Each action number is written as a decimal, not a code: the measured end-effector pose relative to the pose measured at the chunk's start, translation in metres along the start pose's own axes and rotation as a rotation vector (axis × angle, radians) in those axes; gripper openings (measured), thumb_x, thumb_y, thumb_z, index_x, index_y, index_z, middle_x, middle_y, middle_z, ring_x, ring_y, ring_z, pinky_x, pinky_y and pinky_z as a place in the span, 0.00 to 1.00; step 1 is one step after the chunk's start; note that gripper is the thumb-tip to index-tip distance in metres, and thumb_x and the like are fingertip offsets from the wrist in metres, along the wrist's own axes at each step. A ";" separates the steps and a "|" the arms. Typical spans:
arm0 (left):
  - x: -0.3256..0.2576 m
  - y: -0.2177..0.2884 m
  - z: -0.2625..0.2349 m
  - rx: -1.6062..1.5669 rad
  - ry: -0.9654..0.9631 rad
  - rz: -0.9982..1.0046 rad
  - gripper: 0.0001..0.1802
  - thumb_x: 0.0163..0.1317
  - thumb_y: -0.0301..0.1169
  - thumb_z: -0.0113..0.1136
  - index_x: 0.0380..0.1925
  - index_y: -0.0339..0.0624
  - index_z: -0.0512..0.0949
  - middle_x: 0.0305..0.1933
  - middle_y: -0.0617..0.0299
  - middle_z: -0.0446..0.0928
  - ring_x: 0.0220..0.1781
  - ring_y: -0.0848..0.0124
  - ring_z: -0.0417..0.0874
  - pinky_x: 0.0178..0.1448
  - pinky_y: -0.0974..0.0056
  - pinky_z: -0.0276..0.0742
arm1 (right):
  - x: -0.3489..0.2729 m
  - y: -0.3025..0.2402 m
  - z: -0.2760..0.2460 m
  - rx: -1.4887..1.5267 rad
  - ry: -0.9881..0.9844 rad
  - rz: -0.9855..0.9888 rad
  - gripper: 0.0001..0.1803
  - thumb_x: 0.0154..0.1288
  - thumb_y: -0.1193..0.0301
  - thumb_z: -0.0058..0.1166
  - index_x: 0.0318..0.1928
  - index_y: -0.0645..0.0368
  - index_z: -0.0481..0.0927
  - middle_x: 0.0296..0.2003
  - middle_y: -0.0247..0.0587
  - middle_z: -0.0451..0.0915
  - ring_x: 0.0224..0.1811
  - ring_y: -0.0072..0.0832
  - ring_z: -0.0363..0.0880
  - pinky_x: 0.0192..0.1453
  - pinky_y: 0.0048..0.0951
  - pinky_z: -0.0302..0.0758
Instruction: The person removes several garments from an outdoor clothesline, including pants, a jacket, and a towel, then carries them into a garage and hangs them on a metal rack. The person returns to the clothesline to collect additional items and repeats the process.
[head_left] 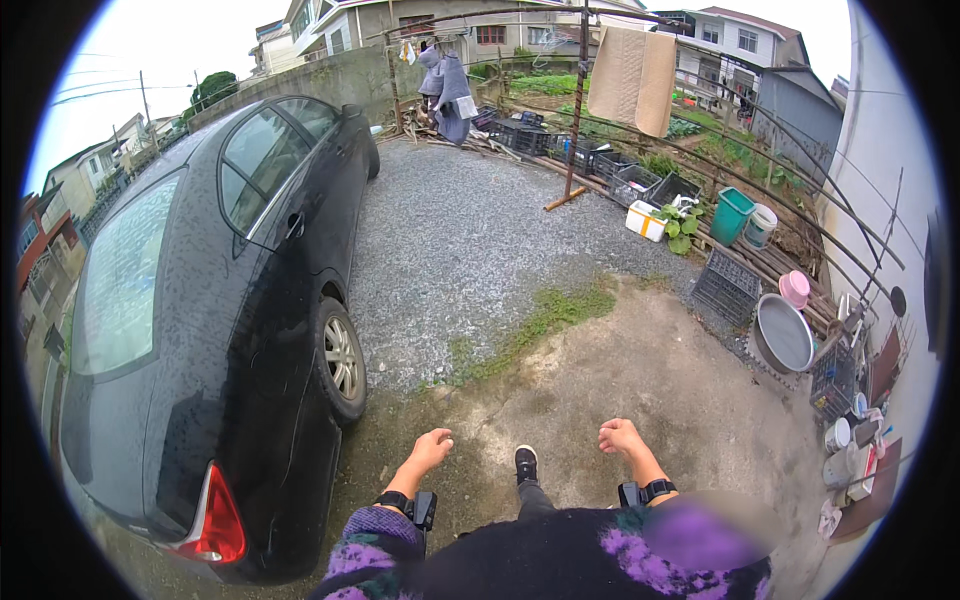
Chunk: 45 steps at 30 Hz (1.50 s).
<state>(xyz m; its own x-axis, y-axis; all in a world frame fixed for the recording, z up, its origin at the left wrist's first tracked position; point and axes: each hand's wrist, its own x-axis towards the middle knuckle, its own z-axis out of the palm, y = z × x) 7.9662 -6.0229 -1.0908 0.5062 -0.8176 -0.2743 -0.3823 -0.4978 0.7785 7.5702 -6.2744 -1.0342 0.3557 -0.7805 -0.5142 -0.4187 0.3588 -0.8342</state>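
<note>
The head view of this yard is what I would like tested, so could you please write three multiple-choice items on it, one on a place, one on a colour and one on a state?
1. Where is the car relative to the person?
A. On their left
B. On their right
C. Out of view

2. What colour is the bucket by the crates?
A. Red
B. Green
C. Black

3. What is the state of the left hand and right hand?
A. Both holding tools
B. One on the car
C. Both empty, holding nothing

Answers:
1 A, the black car fills the left side.
2 B, it stands green beside a white pail.
3 C, both hang loosely curled over the ground, with no grip on anything.
</note>
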 end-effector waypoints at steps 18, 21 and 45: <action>0.486 -0.078 -0.250 0.124 -0.173 -0.766 0.11 0.45 0.37 0.60 0.27 0.45 0.84 0.25 0.56 0.81 0.31 0.60 0.84 0.35 0.58 0.77 | 0.677 -0.479 0.213 -0.934 -0.524 -0.528 0.22 0.54 0.59 0.59 0.47 0.59 0.79 0.44 0.50 0.81 0.50 0.44 0.78 0.55 0.40 0.73; 0.637 -0.060 -0.313 0.943 -0.455 -0.233 0.10 0.41 0.37 0.60 0.23 0.48 0.85 0.24 0.57 0.81 0.31 0.58 0.84 0.33 0.56 0.77 | 0.773 -0.556 0.206 -0.972 -0.573 -0.423 0.27 0.55 0.57 0.59 0.52 0.59 0.77 0.48 0.52 0.79 0.53 0.44 0.76 0.56 0.39 0.72; 1.592 0.149 -0.748 -0.074 0.154 -0.713 0.21 0.56 0.33 0.62 0.49 0.35 0.77 0.35 0.53 0.82 0.30 0.67 0.84 0.34 0.62 0.79 | 1.565 -1.347 0.475 -0.321 -0.645 -0.457 0.21 0.63 0.68 0.53 0.54 0.69 0.72 0.38 0.42 0.80 0.32 0.24 0.79 0.37 0.26 0.78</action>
<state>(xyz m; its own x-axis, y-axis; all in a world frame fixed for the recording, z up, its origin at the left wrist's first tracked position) 9.2931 -7.1820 -0.9894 0.7178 -0.2491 -0.6502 0.1313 -0.8686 0.4778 9.0876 -7.7356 -0.8101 0.9129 -0.3335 -0.2353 -0.3004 -0.1587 -0.9405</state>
